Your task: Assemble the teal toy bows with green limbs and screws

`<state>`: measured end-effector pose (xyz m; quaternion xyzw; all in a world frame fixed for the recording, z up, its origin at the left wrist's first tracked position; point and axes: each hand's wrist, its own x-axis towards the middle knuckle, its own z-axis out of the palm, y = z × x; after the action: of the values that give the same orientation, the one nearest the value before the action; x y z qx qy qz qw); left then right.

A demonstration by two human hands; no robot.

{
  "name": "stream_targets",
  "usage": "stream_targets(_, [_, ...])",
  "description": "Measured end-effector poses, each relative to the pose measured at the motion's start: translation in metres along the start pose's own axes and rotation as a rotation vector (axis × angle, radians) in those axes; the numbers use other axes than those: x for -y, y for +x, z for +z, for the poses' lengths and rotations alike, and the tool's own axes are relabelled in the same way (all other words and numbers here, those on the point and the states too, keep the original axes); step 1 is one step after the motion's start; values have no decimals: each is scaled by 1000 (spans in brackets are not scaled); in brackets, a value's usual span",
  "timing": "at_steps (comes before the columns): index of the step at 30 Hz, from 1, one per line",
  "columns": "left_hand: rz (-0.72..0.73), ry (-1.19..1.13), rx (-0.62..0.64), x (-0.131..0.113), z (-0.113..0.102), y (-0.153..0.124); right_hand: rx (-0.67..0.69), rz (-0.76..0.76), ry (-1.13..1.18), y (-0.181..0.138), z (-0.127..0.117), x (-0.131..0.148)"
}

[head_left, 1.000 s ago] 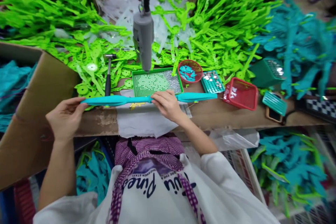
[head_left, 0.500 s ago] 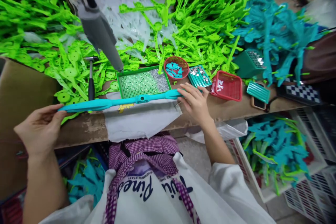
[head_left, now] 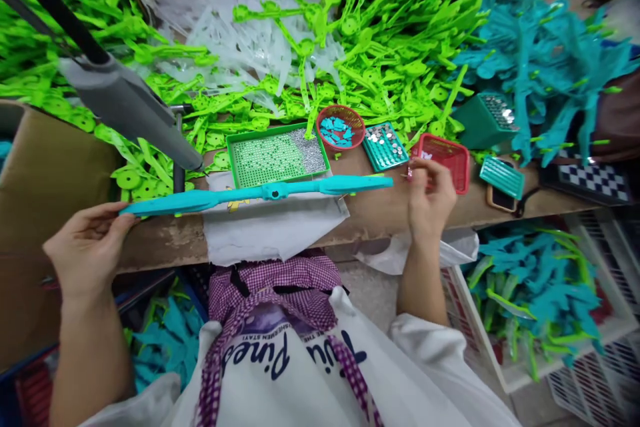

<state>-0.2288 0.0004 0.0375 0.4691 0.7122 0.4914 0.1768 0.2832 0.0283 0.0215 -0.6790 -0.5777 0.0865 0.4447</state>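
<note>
My left hand [head_left: 90, 247] pinches the left end of a long turquoise plastic part [head_left: 274, 191], which has a small hole in its middle. The part stretches level across the front of the bench, over a white cloth [head_left: 275, 230]. Its right end is free. My right hand [head_left: 431, 197] is raised beside the red plastic basket [head_left: 450, 157], thumb and fingertips together. A tiny shiny bit shows at those fingertips, too small to name. Behind the part lies a green tray [head_left: 270, 153] with small metal pieces.
A round red basket [head_left: 345, 117] holds small turquoise pieces. Near it are a teal tray [head_left: 385, 160] of metal discs, a hammer [head_left: 179, 153] and a grey tool arm [head_left: 135, 107]. Green parts [head_left: 395, 87] and turquoise parts [head_left: 545, 60] are heaped behind. A cardboard box [head_left: 60, 167] stands left.
My right hand has let go of the part's right end and moved right to the red basket, its fingers now pinched. My left hand keeps its hold. The grey tool arm appears farther left.
</note>
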Motion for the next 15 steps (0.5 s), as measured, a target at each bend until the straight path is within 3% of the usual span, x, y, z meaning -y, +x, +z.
stream_targets(1, [-22, -12, -3, -1, 0, -4, 5, 163, 85, 0, -2, -9])
stream_targets(3, [-78, -63, -20, 0, -1, -14, 196, 477, 295, -2, 1, -22])
stream_targets(5, [-144, -139, -41, 3, -1, -26, 386, 689, 492, -10, 9, -25])
stream_targets(6, [-176, -177, -62, 5, -2, -32, 408, 745, 566, -15, 12, -23])
stream_targets(10, [-281, -279, -135, 16, -6, -56, 294, 734, 693, -45, 10, -5])
stream_targets(15, [-318, -371, -141, 18, -12, -82, 18, 576, 666, -86, -20, -5])
